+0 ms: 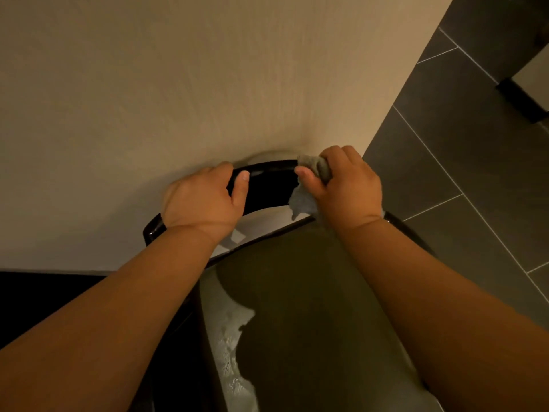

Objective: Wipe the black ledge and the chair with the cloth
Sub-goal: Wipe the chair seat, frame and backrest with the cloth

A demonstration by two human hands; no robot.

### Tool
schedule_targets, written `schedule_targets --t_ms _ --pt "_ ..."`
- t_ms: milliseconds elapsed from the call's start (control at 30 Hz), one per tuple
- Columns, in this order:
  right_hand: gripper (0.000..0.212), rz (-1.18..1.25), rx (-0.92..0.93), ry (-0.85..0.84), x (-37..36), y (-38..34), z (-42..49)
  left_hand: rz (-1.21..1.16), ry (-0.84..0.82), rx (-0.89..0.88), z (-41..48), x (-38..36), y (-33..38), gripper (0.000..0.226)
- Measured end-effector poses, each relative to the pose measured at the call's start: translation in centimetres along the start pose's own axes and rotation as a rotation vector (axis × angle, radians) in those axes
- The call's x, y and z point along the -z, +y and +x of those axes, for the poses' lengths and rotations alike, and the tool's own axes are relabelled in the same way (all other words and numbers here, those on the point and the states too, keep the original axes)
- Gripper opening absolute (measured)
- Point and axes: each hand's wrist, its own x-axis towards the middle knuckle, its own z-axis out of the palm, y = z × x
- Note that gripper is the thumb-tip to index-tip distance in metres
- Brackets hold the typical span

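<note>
A chair with a glossy black curved backrest (269, 185) and an olive-green padded seat (312, 307) stands against the beige wall. My left hand (205, 200) grips the left part of the backrest's top rail, thumb in front. My right hand (347, 182) holds a bunched grey cloth (312, 185) against the right end of the rail; part of the cloth hangs down in front of the backrest. The black ledge (44, 292) runs along the wall's foot at the lower left.
The beige textured wall (178, 84) fills the upper view right behind the chair. Dark grey floor tiles (460, 159) lie to the right. A black skirting strip (520, 99) of another wall shows at the far right.
</note>
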Motion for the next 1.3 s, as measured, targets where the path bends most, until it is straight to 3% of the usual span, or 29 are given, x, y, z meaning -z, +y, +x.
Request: schedule_targets --t_ms 267,367,433,500,667,967,1133,1233,1300 --pt "0.064 0.119 -0.280 -0.067 0.7 1.8 -1.9 0.032 0.024 -0.011 0.0 0.3 0.5 0.051" --pt "0.051 0.081 -0.109 -0.050 1.0 -1.0 0.1 0.032 0.042 -0.016 -0.2 0.0 0.3 0.053" --pt "0.050 0.021 0.068 -0.015 0.9 -1.5 0.8 0.035 0.045 -0.022 -0.2 0.0 0.3 0.054" --pt "0.051 0.026 0.128 -0.045 0.9 0.0 0.3 0.044 0.033 -0.023 -0.1 0.0 0.4 0.054" --pt "0.064 -0.007 -0.184 -0.207 1.5 4.4 -3.3 0.035 0.026 0.005 -0.1 0.0 0.3 0.056" --pt "0.069 0.165 -0.086 -0.203 2.1 1.9 -0.7 0.073 0.046 -0.003 -0.2 -0.1 0.5 0.057" --pt "0.061 -0.103 -0.345 -0.497 2.6 5.5 -2.5 0.089 0.032 0.004 -0.2 -0.2 0.4 0.057" --pt "0.060 -0.294 -0.367 -0.520 2.8 6.2 -3.3 0.074 0.058 -0.010 -0.2 -0.3 0.3 0.053" --pt "0.064 -0.236 -0.351 -0.500 2.6 5.6 -3.0 0.083 0.073 -0.015 -0.2 -0.5 0.2 0.053"
